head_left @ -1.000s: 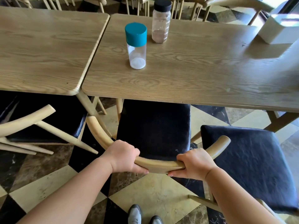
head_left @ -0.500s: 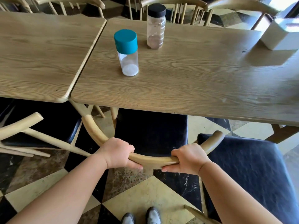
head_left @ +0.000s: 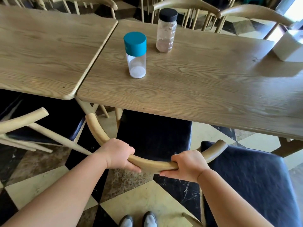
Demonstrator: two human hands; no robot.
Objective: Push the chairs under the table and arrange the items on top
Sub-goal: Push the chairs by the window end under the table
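While fingers curl under, both hands [head_left: 118, 154] clamp the chair backrest [head_left: 154, 164].

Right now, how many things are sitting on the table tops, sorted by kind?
Clear jars with lids: 2, the teal-lidded jar holding white powder and the black-lidded jar holding brownish powder.
White boxes: 1, the white box at the far right edge.
Total: 3.

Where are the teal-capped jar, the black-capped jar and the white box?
teal-capped jar [head_left: 135, 42]: head view, on its cap.
black-capped jar [head_left: 165, 39]: head view, on its clear body.
white box [head_left: 289, 46]: head view, on its near side.
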